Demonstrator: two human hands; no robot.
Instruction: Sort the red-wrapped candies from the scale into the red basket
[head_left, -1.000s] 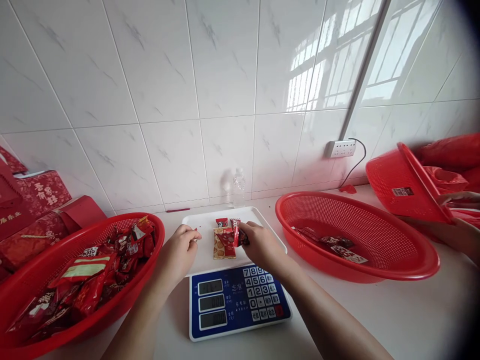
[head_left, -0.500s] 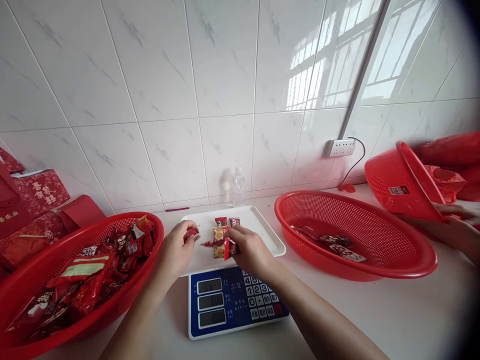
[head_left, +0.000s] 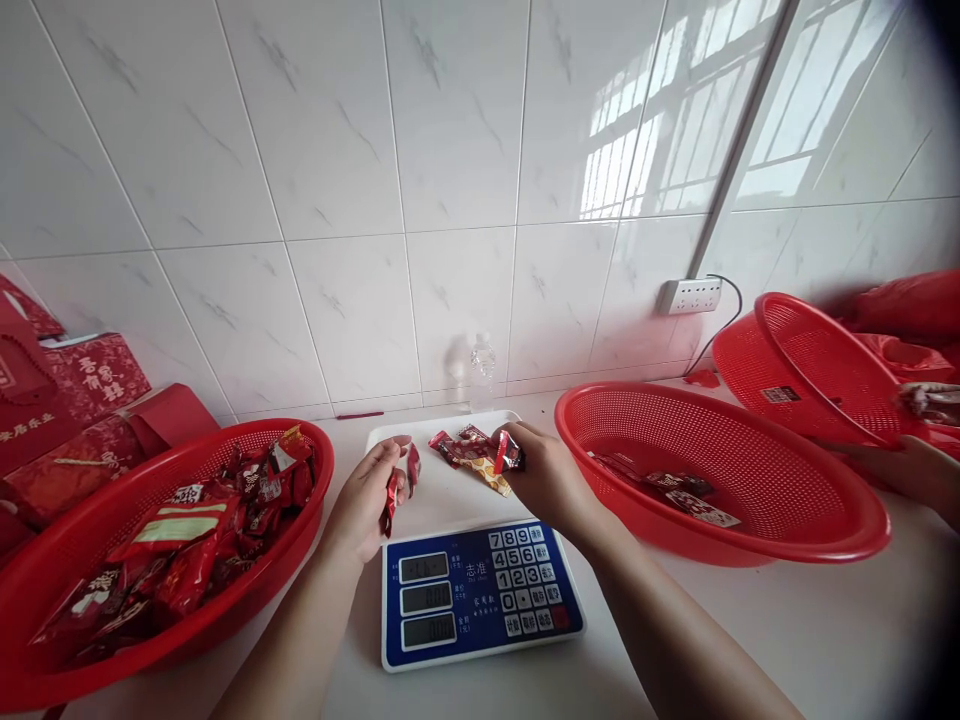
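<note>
My right hand [head_left: 546,475] is closed on a bunch of wrapped sweets [head_left: 480,455], red ones and a tan one, lifted just above the white tray [head_left: 442,495] of the blue scale [head_left: 480,595]. My left hand [head_left: 367,495] pinches two small red wrapped sweets [head_left: 397,485] over the tray's left edge. The tray looks bare under both hands. At my left stands a red basket [head_left: 45,600] heaped with red snack packets [head_left: 187,540]. At my right a red basket [head_left: 825,525] holds a few packets [head_left: 675,495].
A clear plastic bottle [head_left: 481,372] stands against the tiled wall behind the scale. Red gift boxes [head_left: 82,400] are stacked far left. Another person's hands [head_left: 911,455] hold a tilted red basket [head_left: 814,365] at the far right. A white power strip [head_left: 690,296] hangs on the wall.
My right hand gathered the sweets off the scale's tray and lifted them toward the right. My left hand picked up red sweets. The other person's basket tilted further open.
</note>
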